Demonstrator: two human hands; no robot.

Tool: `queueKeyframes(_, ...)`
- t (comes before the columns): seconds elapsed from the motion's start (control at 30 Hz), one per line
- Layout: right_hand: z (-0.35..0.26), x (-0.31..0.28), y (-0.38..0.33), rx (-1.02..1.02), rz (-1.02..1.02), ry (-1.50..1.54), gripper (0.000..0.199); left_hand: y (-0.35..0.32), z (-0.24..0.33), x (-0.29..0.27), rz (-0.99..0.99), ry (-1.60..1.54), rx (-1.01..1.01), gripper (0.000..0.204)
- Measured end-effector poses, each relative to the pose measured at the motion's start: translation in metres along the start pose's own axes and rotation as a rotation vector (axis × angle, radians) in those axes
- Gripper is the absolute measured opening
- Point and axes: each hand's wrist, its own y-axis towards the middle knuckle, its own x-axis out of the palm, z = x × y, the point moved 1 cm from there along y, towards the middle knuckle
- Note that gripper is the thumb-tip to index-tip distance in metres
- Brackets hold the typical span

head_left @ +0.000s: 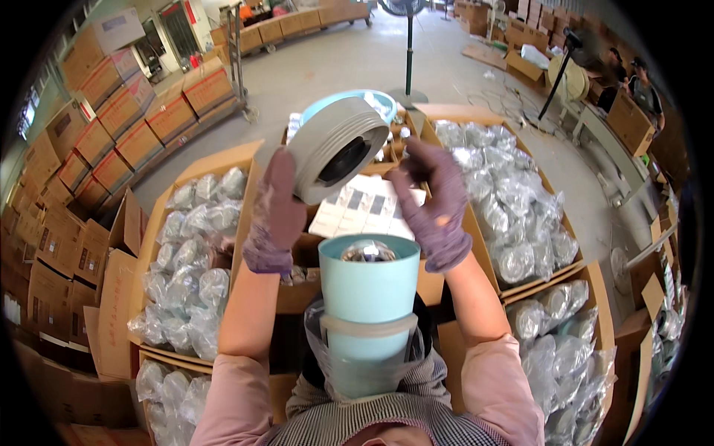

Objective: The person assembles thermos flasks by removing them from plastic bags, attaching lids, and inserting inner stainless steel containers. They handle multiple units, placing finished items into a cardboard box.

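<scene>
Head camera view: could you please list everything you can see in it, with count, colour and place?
Threaded lid: one, grey with a pale blue rim, held up between both hands.
Tall cup: one, pale blue, upright against the person's chest, something shiny inside its mouth.
Clear bag: one, around the cup's lower part.
Printed sheet: one, white, on the box behind the cup.
Open cartons of bagged parts: several, brown card, left and right.
Stacked closed cartons: many, brown, far left.
Standing fan: one, dark, on the floor behind.
Other people: two, far right.
Left hand: purple glove, touching the lid's left side.
Right hand: purple glove, fingers at the lid's right edge.
</scene>
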Motion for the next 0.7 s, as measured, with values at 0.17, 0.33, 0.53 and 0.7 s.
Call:
queueKeyframes(0.17, -0.011, 0.019, 0.041, -0.321, -0.243, -0.209, 0.089, 0.005, 0.027, 0.025, 0.061, -0.644, -0.297, 0.041)
queueKeyframes(0.33, -0.001, 0.019, 0.056, -0.456, -0.189, -0.022, 0.081, 0.007, 0.048, 0.029, -0.137, -0.327, 0.073, 0.057)
queueKeyframes(0.53, 0.004, 0.018, 0.049, -0.133, -0.291, 0.201, 0.052, 0.013, 0.053, 0.035, -0.12, 0.008, 0.591, 0.066)
queueKeyframes(0.7, -0.004, 0.005, 0.061, -0.085, -0.285, 0.151, 0.047, 0.034, 0.043, 0.027, -0.25, -0.084, 0.548, 0.075)
